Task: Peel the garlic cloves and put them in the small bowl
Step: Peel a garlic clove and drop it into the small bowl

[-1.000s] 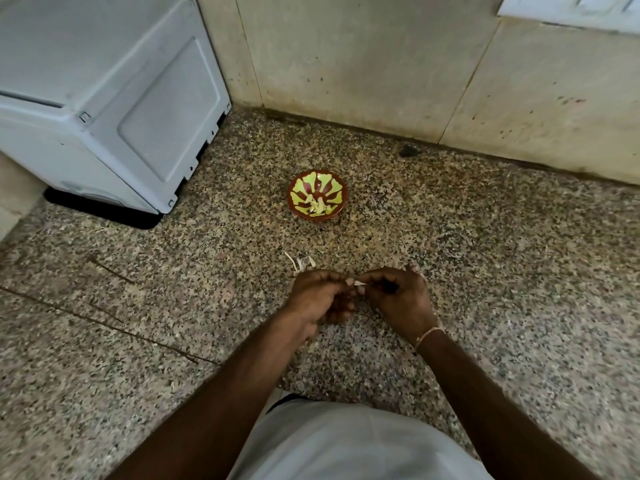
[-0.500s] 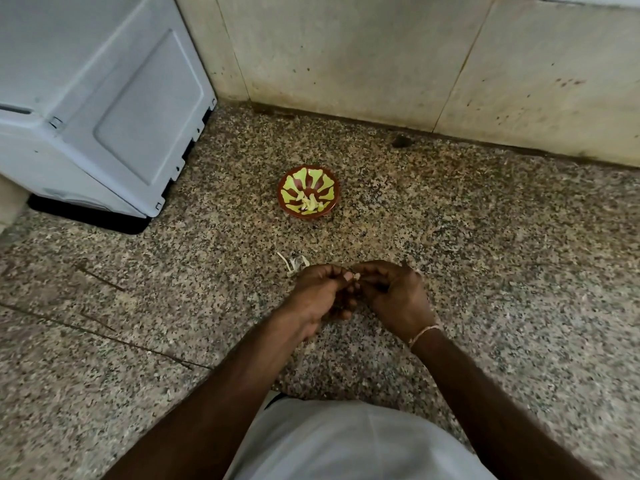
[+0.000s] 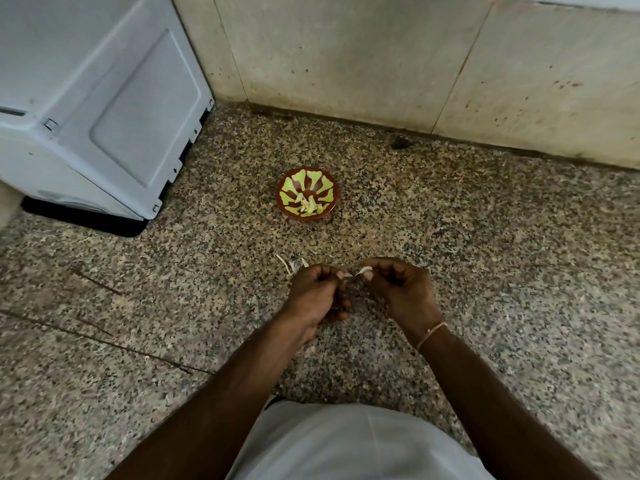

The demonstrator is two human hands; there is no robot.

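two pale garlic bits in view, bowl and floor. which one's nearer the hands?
The loose peel scraps on the floor, just beyond the left hand. The pale pieces in the small bowl lie farther off, toward the wall.

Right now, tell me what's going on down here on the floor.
A person is peeling garlic with both bare hands over a speckled stone floor. The left hand and right hand pinch a small pale clove between their fingertips, pulling at its skin. A few pale pieces already lie in the small bowl in front of the hands, and scraps of peel lie on the floor by the left hand. A white appliance stands at the left.
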